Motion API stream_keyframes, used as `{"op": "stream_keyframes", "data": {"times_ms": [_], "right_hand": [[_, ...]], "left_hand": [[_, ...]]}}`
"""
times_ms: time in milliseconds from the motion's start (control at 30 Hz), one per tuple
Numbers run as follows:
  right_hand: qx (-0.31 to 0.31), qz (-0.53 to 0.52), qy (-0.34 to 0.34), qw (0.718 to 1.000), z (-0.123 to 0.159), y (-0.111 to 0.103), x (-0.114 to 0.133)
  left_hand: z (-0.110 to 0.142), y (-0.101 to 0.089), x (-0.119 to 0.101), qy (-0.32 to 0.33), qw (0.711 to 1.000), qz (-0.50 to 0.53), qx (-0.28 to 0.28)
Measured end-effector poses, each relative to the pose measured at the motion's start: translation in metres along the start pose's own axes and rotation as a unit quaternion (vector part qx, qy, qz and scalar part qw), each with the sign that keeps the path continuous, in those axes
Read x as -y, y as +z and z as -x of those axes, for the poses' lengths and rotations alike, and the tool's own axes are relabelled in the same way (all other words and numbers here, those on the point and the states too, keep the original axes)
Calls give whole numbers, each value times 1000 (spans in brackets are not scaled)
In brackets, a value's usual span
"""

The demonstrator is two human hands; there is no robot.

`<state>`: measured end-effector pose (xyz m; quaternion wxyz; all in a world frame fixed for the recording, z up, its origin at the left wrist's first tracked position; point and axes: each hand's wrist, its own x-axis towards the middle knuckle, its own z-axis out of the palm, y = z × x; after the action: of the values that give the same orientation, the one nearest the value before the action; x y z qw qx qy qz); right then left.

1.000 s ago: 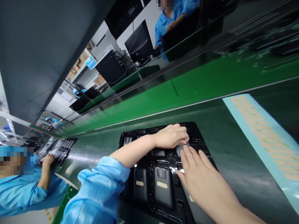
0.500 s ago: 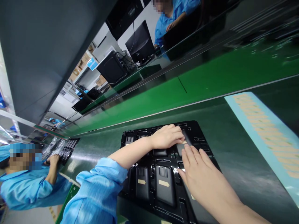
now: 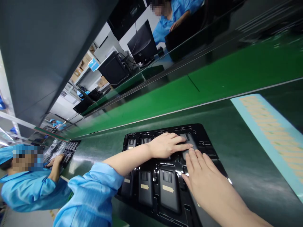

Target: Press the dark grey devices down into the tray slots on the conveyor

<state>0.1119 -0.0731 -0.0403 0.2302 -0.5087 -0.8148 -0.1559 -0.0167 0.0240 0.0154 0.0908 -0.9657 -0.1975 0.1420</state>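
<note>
A black moulded tray (image 3: 165, 163) lies on the green work surface, with several black rectangular casings in its pockets. One casing (image 3: 168, 200) at the near side bears a tan adhesive strip (image 3: 168, 188). My left hand (image 3: 167, 145) reaches over the tray, index finger stretched onto the casing (image 3: 188, 138) in the far right pocket. Fingers extended and nearly flat, my right hand (image 3: 205, 176) has its fingertips at the near end of that same casing, close to my left fingertips. Whatever lies under the fingertips is hidden.
A light blue sheet with rows of tan strips (image 3: 267, 126) lies at the right. Past the green surface's raised edge stand a monitor (image 3: 143, 44) and a co-worker in blue (image 3: 175, 19). Another co-worker (image 3: 35, 189) handles parts by a black tray (image 3: 71, 149) at the left.
My left hand has slid slightly left and its index finger has straightened over the casing. My right hand has shifted slightly down and right, its fingers still extended.
</note>
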Motion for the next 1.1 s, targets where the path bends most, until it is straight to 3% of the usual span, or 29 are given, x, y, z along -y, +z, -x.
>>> {"op": "stream_keyframes", "data": {"times_ms": [167, 300, 433, 567, 667, 1100], "right_hand": [[10, -15, -2, 1000, 2, 1, -1], [31, -3, -13, 999, 4, 2, -1], [39, 6, -23, 999, 5, 1, -1], [26, 7, -31, 999, 4, -1, -2], [19, 2, -26, 999, 3, -1, -1], [14, -11, -1, 1000, 3, -2, 1]], "left_hand": [[-2, -13, 7, 27, 998, 36, 55], [-5, -19, 11, -21, 988, 132, 74], [-11, -19, 8, -68, 980, 180, 50], [-22, -17, 2, -88, 967, 237, -11], [-29, -16, 0, -81, 960, 266, -26], [-39, -17, 12, 18, 978, 210, 0]]}}
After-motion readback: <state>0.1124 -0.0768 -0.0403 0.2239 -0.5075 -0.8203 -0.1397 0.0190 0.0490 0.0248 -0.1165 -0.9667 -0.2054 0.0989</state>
